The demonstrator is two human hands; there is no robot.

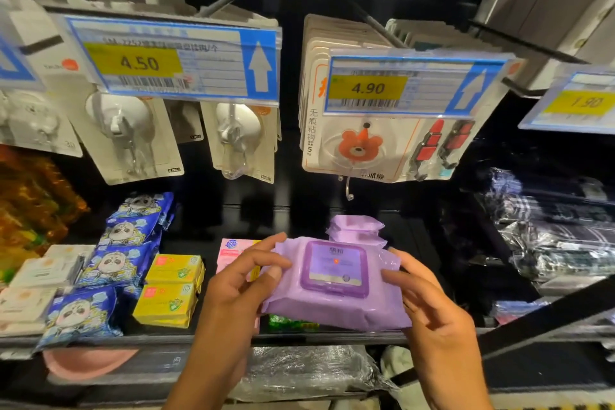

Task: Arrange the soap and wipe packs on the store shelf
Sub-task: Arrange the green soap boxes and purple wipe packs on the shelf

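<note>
- Large purple soft-plastic wipe pack with a darker purple rectangular flip lid (336, 286): held in the air between both hands over the front part of the dark store shelf (199, 338), lid face toward the camera, roughly level.
- Left hand (239, 280): fingers curled round the pack's left edge, thumb pressed on the front near the lid's left side. Firm hold.
- Right hand (429, 306): grips the pack's right edge, thumb on the front beside the lid, remaining fingers tucked behind and below the pack.
- Smaller purple wipe packs (356, 230): stacked on the shelf just behind the held pack, partly covered by it.
- Pink rectangular box with a blue logo (233, 253): on the shelf behind the left hand's fingers, mostly hidden.
- Two yellow rectangular soap boxes (173, 290): one in front of the other, left of the left hand.
- Blue foil packs printed with a panda face (123, 256): a row running front to back, left of the yellow boxes.
- Cream-white flat boxes (36, 276): at the far left of the shelf.
- Green shiny wrapper (289, 323): only a strip shows beneath the held pack; cannot tell what it is.
- Above: white carded hooks hanging on pegs, with blue-and-yellow price labels reading 4.50 (173, 58) and 4.90 (406, 87).
</note>
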